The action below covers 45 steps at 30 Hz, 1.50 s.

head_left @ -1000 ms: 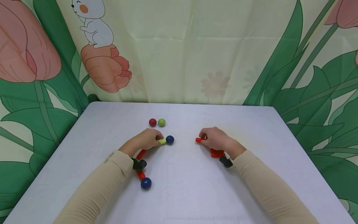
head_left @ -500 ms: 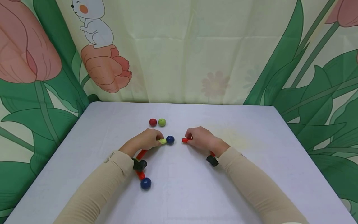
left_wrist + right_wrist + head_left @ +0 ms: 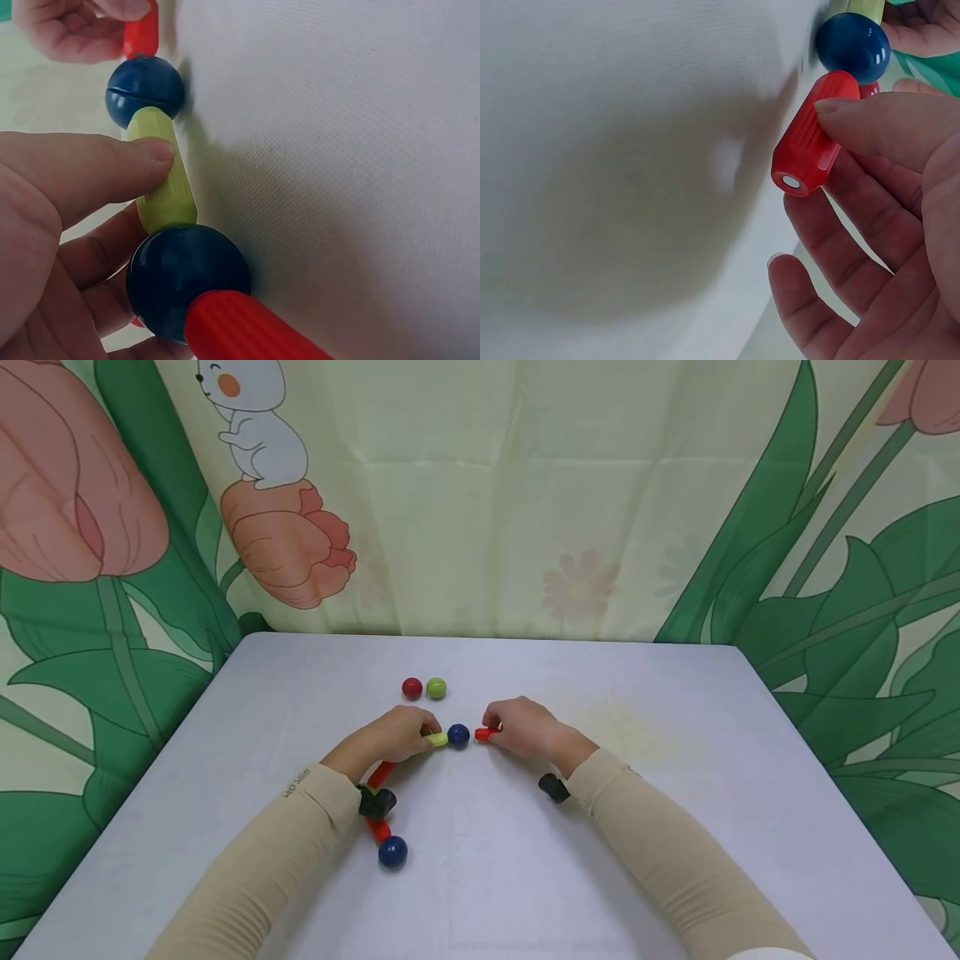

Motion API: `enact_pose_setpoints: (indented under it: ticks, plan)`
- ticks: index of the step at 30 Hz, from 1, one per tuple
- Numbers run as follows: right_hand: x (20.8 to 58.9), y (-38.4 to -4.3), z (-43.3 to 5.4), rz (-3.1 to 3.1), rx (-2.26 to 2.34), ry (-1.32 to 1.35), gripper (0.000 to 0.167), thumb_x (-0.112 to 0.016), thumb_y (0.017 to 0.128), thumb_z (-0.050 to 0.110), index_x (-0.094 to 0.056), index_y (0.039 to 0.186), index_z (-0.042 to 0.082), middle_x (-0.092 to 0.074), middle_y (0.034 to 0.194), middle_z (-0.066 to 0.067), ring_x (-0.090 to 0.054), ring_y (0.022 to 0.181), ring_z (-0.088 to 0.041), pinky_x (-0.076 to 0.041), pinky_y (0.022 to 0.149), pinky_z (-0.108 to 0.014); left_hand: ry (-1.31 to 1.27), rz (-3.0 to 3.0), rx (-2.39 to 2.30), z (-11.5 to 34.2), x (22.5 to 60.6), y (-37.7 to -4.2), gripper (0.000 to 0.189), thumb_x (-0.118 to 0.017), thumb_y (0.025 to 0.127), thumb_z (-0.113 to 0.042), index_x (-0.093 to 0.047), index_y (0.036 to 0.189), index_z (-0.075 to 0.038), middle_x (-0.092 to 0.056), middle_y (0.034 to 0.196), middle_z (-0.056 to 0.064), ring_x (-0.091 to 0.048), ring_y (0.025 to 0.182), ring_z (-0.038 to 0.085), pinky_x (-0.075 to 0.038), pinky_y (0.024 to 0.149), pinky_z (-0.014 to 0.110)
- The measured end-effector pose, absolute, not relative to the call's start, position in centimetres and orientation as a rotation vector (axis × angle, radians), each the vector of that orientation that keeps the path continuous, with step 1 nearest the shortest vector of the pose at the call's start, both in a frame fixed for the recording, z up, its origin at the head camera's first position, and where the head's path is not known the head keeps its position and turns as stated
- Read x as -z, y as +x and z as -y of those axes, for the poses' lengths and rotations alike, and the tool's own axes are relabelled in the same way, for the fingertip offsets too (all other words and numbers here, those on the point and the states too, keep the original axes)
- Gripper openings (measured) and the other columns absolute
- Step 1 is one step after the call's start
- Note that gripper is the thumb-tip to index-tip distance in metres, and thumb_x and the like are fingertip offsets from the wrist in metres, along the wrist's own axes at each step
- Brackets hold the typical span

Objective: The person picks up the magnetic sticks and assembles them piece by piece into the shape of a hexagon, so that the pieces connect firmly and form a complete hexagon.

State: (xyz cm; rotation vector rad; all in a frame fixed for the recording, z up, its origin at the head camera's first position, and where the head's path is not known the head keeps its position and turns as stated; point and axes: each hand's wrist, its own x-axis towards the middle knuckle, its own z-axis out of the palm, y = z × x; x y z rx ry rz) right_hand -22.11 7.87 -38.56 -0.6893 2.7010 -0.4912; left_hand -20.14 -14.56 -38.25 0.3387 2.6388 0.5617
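Note:
My left hand [image 3: 397,735] pinches a yellow-green magnetic rod [image 3: 169,201] between thumb and fingers. That rod joins two blue balls: a far one [image 3: 144,88] at its tip and a near one [image 3: 184,274] by my curled fingers. From the near ball a ribbed red rod [image 3: 247,330] runs back toward me. In the right wrist view my right hand [image 3: 528,727] holds another red rod [image 3: 810,142] by thumb and fingers, a round metal spot showing in its end. Its other end points at the far blue ball, with a narrow gap in the head view.
Behind the left hand, a red ball [image 3: 412,688] and a green ball [image 3: 437,688] sit side by side. Another blue ball [image 3: 392,852] ends the linked chain nearer me, partly hidden under the left wrist camera [image 3: 377,802]. White cloth covers the table [image 3: 480,893].
My right hand has carried its red rod leftward, up close to the blue ball. Red pieces earlier visible near the right wrist are now hidden. The left hand stays in place.

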Motion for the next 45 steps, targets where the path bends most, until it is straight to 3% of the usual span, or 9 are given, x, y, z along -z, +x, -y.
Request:
enact_pose_setpoints:
  ticks: [14, 24, 33, 41, 45]
  plan:
    - [38.4, -22.2, -7.3, -2.706, 0.468, -0.706, 0.018, -0.068, 0.095, 0.015, -0.069, 0.113, 0.011, -0.066, 0.099, 0.0, -0.058, 0.093, -0.02, -0.049, 0.091, -0.035, 0.338, -2.637, -0.536, 14.2, 38.1, -20.0, 0.027, -0.07, 0.094, -0.013, -0.069, 0.121, -0.008, -0.065, 0.099, 0.004, -0.057, 0.087, 0.02, -0.052, 0.089, 0.036]
    - [38.5, -22.2, -8.1, -2.728, 0.469, -0.687, 0.03, -0.065, 0.094, 0.013, -0.065, 0.124, 0.009, -0.066, 0.116, -0.004, -0.059, 0.107, -0.023, -0.047, 0.097, -0.038, 0.339, -2.648, -0.438, 14.6, 37.4, -20.0, 0.027, -0.071, 0.094, -0.015, -0.069, 0.12, -0.008, -0.066, 0.102, 0.006, -0.058, 0.09, 0.021, -0.052, 0.089, 0.037]
    - [38.4, -22.0, -8.7, -2.718, 0.481, -0.731, 0.029, -0.063, 0.096, 0.014, -0.063, 0.124, 0.007, -0.065, 0.119, -0.007, -0.059, 0.112, -0.025, -0.046, 0.1, -0.04, 0.291, -2.647, -0.416, 16.2, 37.1, -19.6, 0.027, -0.072, 0.093, -0.015, -0.068, 0.118, -0.004, -0.065, 0.1, 0.008, -0.059, 0.085, 0.022, -0.056, 0.075, 0.032]
    - [38.5, -22.0, -8.5, -2.707, 0.489, -0.747, 0.029, -0.064, 0.095, 0.013, -0.063, 0.124, 0.007, -0.066, 0.118, -0.006, -0.06, 0.11, -0.024, -0.046, 0.098, -0.038, 0.246, -2.645, -0.382, 18.0, 36.9, -19.1, 0.028, -0.073, 0.091, -0.015, -0.066, 0.113, 0.001, -0.064, 0.096, 0.009, -0.059, 0.083, 0.021, -0.054, 0.075, 0.033]
    - [38.6, -22.0, -8.4, -2.707, 0.492, -0.76, 0.03, -0.064, 0.095, 0.012, -0.064, 0.124, 0.007, -0.066, 0.117, -0.005, -0.06, 0.11, -0.023, -0.046, 0.098, -0.038, 0.171, -2.598, -0.323, 18.5, 36.6, -18.9, 0.033, -0.074, 0.091, -0.021, -0.065, 0.112, 0.002, -0.062, 0.089, 0.009, -0.06, 0.077, 0.021, -0.055, 0.069, 0.031]
